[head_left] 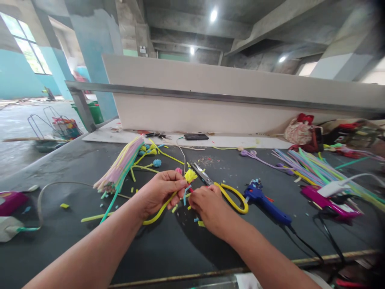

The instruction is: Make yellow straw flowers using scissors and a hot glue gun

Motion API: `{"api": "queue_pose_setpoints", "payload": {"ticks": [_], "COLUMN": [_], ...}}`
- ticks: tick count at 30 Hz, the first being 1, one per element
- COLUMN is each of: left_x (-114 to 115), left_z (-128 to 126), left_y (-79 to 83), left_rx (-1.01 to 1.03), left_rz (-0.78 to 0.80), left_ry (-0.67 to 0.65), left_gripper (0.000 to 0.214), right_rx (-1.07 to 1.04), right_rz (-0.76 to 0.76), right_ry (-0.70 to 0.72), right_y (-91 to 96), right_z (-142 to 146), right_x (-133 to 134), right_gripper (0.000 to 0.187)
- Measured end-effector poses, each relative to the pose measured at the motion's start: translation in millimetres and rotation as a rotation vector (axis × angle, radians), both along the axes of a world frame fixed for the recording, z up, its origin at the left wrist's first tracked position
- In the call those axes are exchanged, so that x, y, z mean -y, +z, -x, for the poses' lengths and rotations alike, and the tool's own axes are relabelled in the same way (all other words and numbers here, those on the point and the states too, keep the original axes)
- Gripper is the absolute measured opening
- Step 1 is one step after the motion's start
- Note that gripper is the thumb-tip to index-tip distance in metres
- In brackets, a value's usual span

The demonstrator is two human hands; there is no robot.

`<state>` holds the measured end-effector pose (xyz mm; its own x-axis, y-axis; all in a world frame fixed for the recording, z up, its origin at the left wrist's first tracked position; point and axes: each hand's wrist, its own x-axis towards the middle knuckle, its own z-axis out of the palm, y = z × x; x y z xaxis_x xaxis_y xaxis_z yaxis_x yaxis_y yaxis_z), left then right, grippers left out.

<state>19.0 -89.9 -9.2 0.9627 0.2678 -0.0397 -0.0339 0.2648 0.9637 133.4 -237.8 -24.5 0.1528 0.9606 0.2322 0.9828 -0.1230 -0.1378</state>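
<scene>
In my left hand (164, 188) is a yellow pipe-cleaner flower (190, 175), pinched between thumb and fingers, with its yellow stem (159, 218) curving below the hand. My right hand (209, 204) is closed just right of the flower. A bit of red shows at its fingertips, too small to name. Between the hands hangs a short light-blue strip (185, 196); which hand holds it is unclear. Scissors with yellow handles (237, 198) lie beyond my right hand, blades pointing away. A pink tuft (178, 170) shows behind my left fingers.
At left lies a bundle of pastel pipe cleaners (122, 166), with a blue pipe-cleaner ball (157, 163) nearby. A blue glue gun (267, 204) rests at right, its cord running to the front edge. Beyond it are a magenta power strip (331, 202) and more pipe cleaners (309, 166). A phone (196, 137) lies at the back.
</scene>
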Motion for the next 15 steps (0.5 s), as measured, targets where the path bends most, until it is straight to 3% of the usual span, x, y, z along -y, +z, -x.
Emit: {"api": "queue_pose_setpoints", "payload": {"ticks": [9, 15], "left_x": [4.9, 11.5], "left_z": [-1.9, -3.1], "left_y": [-2.3, -0.4], "left_rx": [-0.068, -0.134], "left_rz": [-0.106, -0.243], "left_ry": [0.048, 0.109], "left_gripper": [0.023, 0.024], "right_rx": [-0.200, -0.127], "right_rz": [-0.223, -0.325], "right_ry": [-0.179, -0.252], "right_y": [6.0, 17.7], "right_z": [-22.2, -23.4], "right_x": [16.5, 24.2], "right_gripper": [0.019, 0.012]}}
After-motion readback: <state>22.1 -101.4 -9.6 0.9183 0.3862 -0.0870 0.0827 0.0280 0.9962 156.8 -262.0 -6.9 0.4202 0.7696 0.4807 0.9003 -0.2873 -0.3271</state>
